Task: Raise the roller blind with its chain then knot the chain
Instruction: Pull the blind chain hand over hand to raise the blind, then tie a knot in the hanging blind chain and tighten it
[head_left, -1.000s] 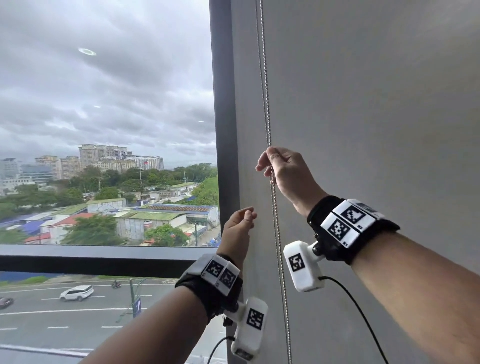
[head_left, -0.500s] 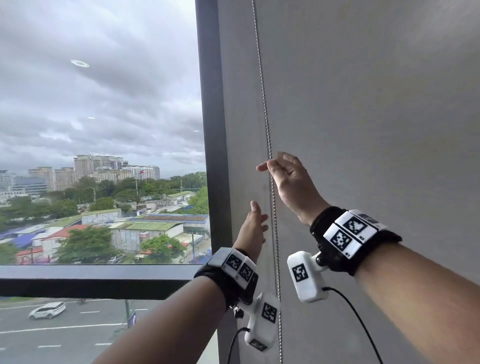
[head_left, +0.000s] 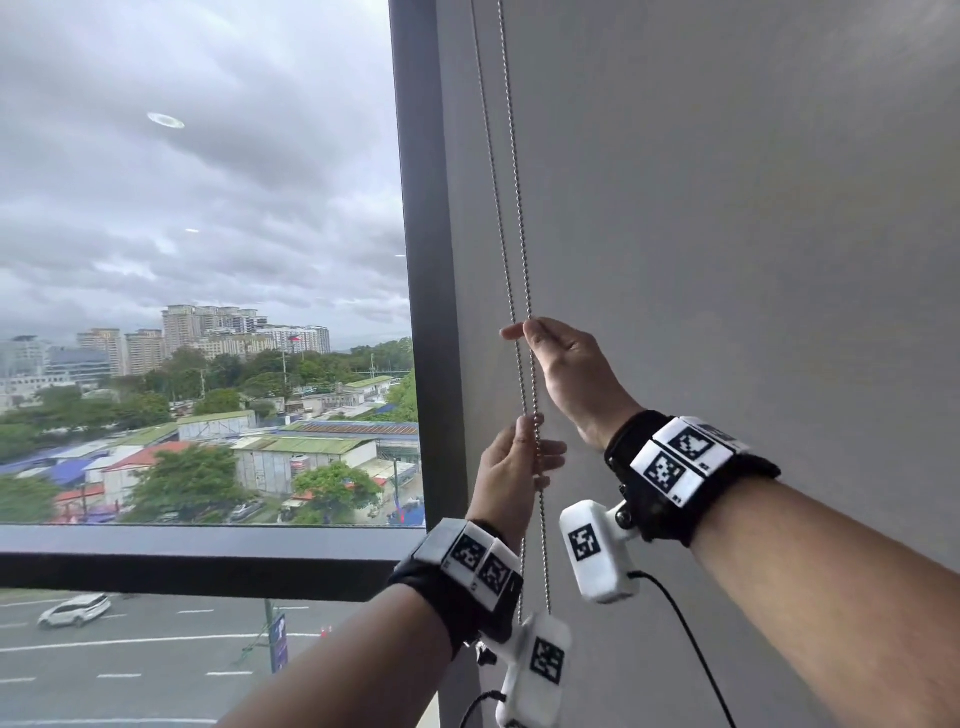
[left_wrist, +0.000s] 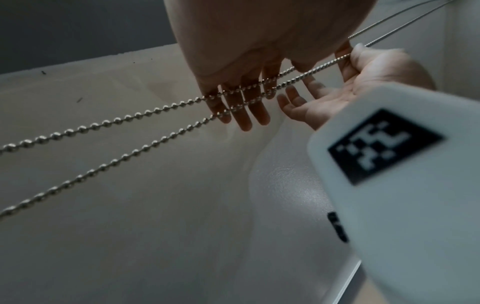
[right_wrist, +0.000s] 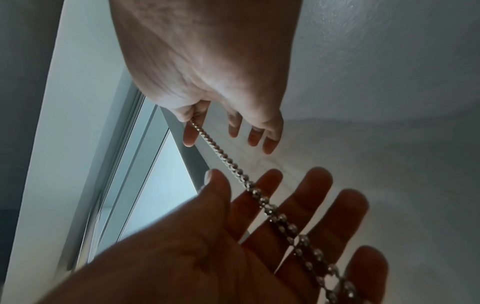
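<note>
- Head view: a beaded chain (head_left: 511, 171) hangs in two strands down the centre of the frame, beside a dark window frame (head_left: 415, 208) and against a grey wall (head_left: 727, 208).
- Right hand (head_left: 566, 371), centre right, pinches one strand between thumb and forefinger; its other fingers are loose.
- Left hand (head_left: 511, 475), just below it, lies with fingers straight and spread behind both strands, gripping nothing.

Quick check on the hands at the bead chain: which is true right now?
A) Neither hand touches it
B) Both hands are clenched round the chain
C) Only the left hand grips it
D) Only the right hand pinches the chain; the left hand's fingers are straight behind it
D. In the right wrist view the right hand pinches the bead chain between thumb and forefinger, while the left hand lies flat-fingered behind it.
</note>
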